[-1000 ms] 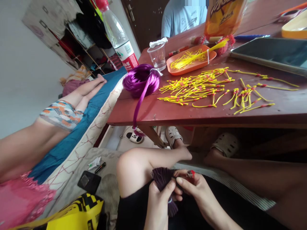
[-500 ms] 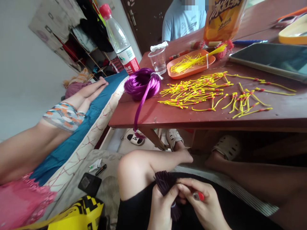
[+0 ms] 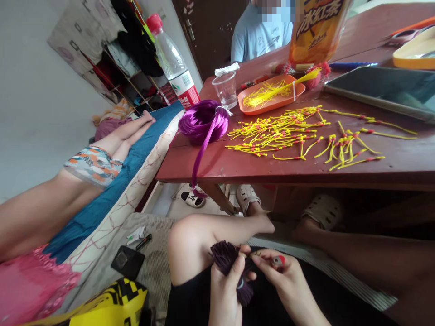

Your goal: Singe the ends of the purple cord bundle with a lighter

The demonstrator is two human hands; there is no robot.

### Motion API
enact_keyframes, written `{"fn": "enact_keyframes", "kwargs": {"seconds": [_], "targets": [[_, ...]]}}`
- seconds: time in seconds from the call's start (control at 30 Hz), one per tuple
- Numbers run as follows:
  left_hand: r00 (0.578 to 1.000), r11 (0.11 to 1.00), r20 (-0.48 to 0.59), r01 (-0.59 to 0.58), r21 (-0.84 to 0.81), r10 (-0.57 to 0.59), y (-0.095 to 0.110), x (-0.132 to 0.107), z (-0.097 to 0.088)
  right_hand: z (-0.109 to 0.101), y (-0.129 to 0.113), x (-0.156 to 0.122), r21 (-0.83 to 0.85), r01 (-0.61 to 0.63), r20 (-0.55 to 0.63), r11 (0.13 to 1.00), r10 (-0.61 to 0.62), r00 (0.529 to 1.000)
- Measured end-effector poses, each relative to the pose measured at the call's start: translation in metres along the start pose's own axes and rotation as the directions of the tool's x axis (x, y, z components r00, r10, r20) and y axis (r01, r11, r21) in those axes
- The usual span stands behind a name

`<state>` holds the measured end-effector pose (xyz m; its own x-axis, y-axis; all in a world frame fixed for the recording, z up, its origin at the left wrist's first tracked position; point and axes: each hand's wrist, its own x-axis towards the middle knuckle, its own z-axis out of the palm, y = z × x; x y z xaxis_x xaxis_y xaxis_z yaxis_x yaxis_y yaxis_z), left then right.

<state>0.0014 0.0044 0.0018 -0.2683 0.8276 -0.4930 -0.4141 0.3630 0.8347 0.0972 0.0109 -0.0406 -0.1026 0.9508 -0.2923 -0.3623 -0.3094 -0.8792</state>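
Observation:
My left hand (image 3: 226,287) is closed around a bundle of dark purple cords (image 3: 224,256), tied with a pale band near its lower end. Its thumb and fingertip pinch together beside the bundle, close to the right fingertips. In my right hand (image 3: 285,280) a red lighter (image 3: 279,261) with a metal end is tucked between the fingers. The right thumb and forefinger also pinch something thin, too small to make out. Both hands are above my lap. On the table ahead lie several yellow knotted cords with red sections (image 3: 278,131) and a coil of shiny purple cord (image 3: 204,121).
The red table (image 3: 190,165) bears an orange tray (image 3: 265,106) of yellow strands, a plastic cup (image 3: 225,90), a bottle (image 3: 176,68), a drink bottle (image 3: 316,31) and a tablet-like device (image 3: 384,88). Someone lies on the bed (image 3: 136,149); another person (image 3: 260,34) sits across.
My hands have drawn slightly apart, the right shifting a little right with the lighter. The dark bundle has moved slightly left and tilted. The view has shifted slightly.

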Motion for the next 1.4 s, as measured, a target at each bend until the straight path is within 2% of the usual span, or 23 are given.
{"fn": "enact_keyframes", "kwargs": {"seconds": [0.13, 0.2, 0.27, 0.3, 0.4, 0.5, 0.67, 1.13, 1.4], "targets": [[1.000, 1.000, 0.021, -0.008, 0.017, 0.008, 0.004, 0.001, 0.000, -0.004, 0.007, 0.007, 0.040, -0.171, 0.014, 0.984, 0.171, 0.985], [1.000, 0.999, 0.012, -0.009, 0.049, 0.008, 0.003, 0.001, -0.002, -0.009, 0.005, 0.008, 0.060, -0.155, -0.072, 0.986, 0.159, 0.985], [1.000, 0.997, -0.003, 0.004, 0.083, -0.004, 0.001, 0.001, -0.004, -0.012, 0.000, 0.008, 0.044, -0.085, -0.161, 0.995, 0.092, 0.983], [1.000, 0.995, 0.001, 0.020, 0.101, -0.020, 0.000, 0.001, -0.004, -0.012, -0.003, 0.007, 0.022, -0.058, -0.169, 0.998, 0.061, 0.984], [0.996, 0.985, 0.064, 0.056, 0.163, -0.067, -0.003, 0.001, -0.005, -0.008, -0.008, 0.003, 0.017, -0.052, -0.059, 0.999, 0.053, 0.997], [0.986, 0.974, 0.140, 0.061, 0.219, -0.093, -0.007, 0.002, -0.006, -0.001, -0.007, 0.000, 0.137, -0.140, 0.091, 0.981, 0.128, 0.988], [0.975, 0.969, 0.189, 0.066, 0.240, -0.113, -0.012, 0.005, -0.011, 0.004, -0.008, 0.000, 0.242, -0.193, 0.137, 0.951, 0.163, 0.977], [0.996, 0.976, 0.088, -0.004, 0.216, -0.015, -0.008, 0.000, -0.004, 0.007, -0.005, -0.001, 0.225, -0.208, 0.052, 0.952, 0.201, 0.978], [0.998, 0.975, 0.045, 0.038, 0.218, -0.049, -0.008, 0.001, -0.006, 0.003, -0.002, 0.001, 0.206, -0.206, 0.050, 0.957, 0.200, 0.979]]}}
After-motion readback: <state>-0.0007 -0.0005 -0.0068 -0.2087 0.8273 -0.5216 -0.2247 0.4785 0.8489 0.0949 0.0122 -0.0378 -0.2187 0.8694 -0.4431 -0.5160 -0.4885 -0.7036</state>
